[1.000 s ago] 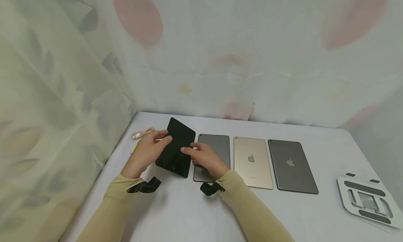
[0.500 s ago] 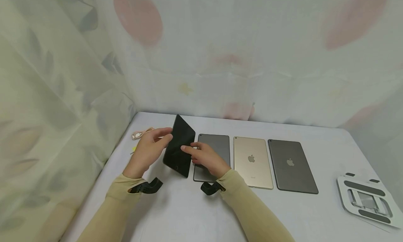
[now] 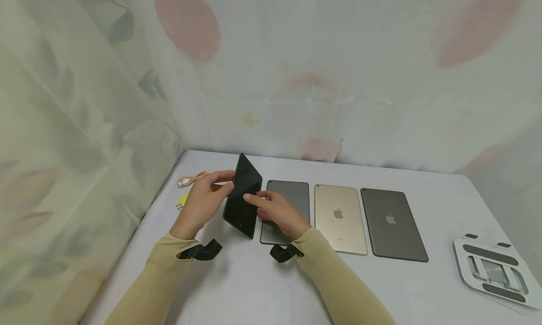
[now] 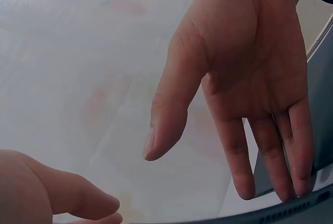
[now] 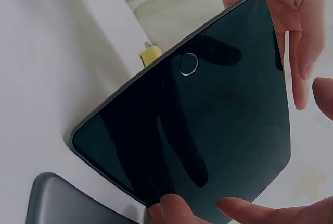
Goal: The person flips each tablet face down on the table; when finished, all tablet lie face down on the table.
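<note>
My left hand (image 3: pixel 201 202) pinches the raised left edge of a black tablet (image 3: pixel 241 200), thumb and finger close together. The tablet leans up from its right side, screen toward my right hand (image 3: pixel 279 214). In the left wrist view the right palm (image 4: pixel 250 41) is spread, with straight fingers reaching the tablet's lower rim and the thumb apart. The round home button (image 5: pixel 189 64) shows in the right wrist view. Part of the left hand is hidden behind the tablet there. Under and beside the right hand lies a grey tablet (image 3: pixel 292 191), partly covered.
Further right lie a gold tablet (image 3: pixel 340 226) and a dark grey tablet (image 3: pixel 391 226), backs up. A white folding stand (image 3: pixel 495 273) lies at the table's right side. Behind the left hand are a coiled pink cable (image 3: pixel 190 179) and a yellow charger plug (image 3: pixel 183 200).
The black tablet's left side has risen, so it now stands more steeply on its right side. My left hand has moved slightly right with it. The right hand stays nearly still.
</note>
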`<action>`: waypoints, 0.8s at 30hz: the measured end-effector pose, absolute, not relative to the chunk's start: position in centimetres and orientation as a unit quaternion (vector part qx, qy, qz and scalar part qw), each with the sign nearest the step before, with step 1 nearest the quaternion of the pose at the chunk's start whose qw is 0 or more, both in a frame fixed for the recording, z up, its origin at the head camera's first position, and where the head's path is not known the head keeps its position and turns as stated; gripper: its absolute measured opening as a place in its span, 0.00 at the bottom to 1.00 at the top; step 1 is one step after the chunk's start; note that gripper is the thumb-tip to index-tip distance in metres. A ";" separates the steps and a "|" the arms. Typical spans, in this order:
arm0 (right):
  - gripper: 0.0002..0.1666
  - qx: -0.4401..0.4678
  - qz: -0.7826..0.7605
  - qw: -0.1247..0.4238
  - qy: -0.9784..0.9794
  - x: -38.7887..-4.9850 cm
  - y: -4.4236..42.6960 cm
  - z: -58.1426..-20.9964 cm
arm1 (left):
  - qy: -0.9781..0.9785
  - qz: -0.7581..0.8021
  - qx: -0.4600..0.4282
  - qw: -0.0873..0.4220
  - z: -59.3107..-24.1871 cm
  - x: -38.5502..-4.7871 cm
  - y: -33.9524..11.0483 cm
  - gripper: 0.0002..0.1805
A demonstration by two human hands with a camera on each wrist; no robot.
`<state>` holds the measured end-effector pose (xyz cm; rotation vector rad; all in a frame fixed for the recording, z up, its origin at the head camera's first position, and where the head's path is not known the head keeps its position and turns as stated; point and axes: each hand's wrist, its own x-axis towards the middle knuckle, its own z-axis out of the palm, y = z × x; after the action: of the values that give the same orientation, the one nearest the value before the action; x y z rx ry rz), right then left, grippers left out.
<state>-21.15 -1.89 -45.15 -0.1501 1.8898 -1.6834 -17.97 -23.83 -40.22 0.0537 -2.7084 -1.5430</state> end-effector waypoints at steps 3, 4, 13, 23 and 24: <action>0.55 -0.065 -0.638 0.301 0.706 -21.0 -2.0 -45.0 | -0.868 -0.496 0.020 0.011 -40.2 -17.9 -23.7 0.23; 0.55 -0.068 -0.640 0.302 0.703 -21.0 -2.1 -45.0 | -0.868 -0.496 0.020 0.012 -40.2 -17.9 -23.7 0.22; 0.52 -0.085 -0.656 0.304 0.685 -21.0 -2.4 -45.2 | -0.863 -0.505 0.020 0.008 -40.1 -17.8 -23.2 0.23; 0.52 -0.092 -0.665 0.303 0.677 -20.9 -2.4 -45.6 | -0.859 -0.511 0.026 0.006 -40.0 -17.9 -22.7 0.23; 0.52 -0.093 -0.667 0.302 0.675 -21.0 -2.4 -45.7 | -0.859 -0.511 0.026 0.006 -40.0 -17.9 -22.6 0.23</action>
<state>-20.96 -2.44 -45.68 -0.2473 1.7899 -1.7674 -17.90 -22.61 -39.99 0.0811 -2.6882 -1.6008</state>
